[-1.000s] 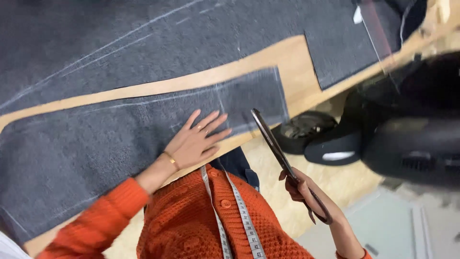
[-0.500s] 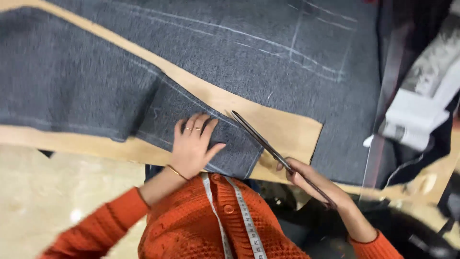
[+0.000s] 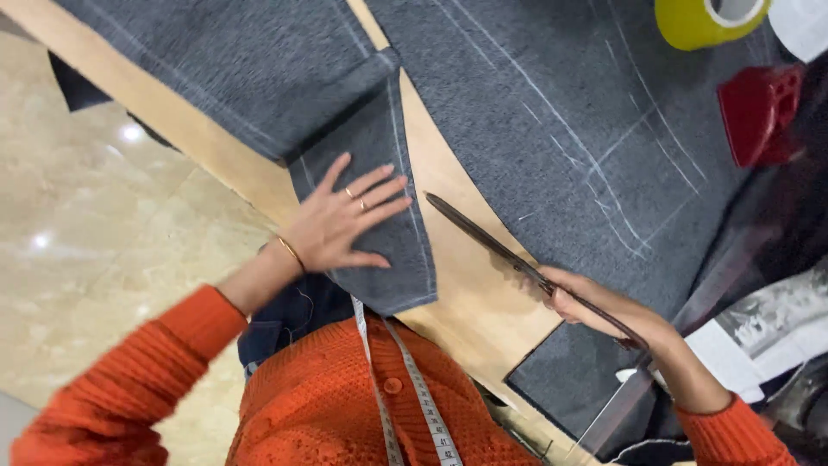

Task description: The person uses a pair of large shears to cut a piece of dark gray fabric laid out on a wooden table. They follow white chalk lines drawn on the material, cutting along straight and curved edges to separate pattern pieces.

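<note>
Grey wool panel (image 3: 379,216), already cut free, is lying at twelve o'clock under the flat, spread left hand (image 3: 341,223), while the right hand (image 3: 580,302) is gripping long dark shears (image 3: 509,255), blades together, chalk lines uncut.

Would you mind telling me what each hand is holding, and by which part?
The right hand holds long scissors by the handle end. The left hand holds nothing; it lies flat on grey fabric.
</note>
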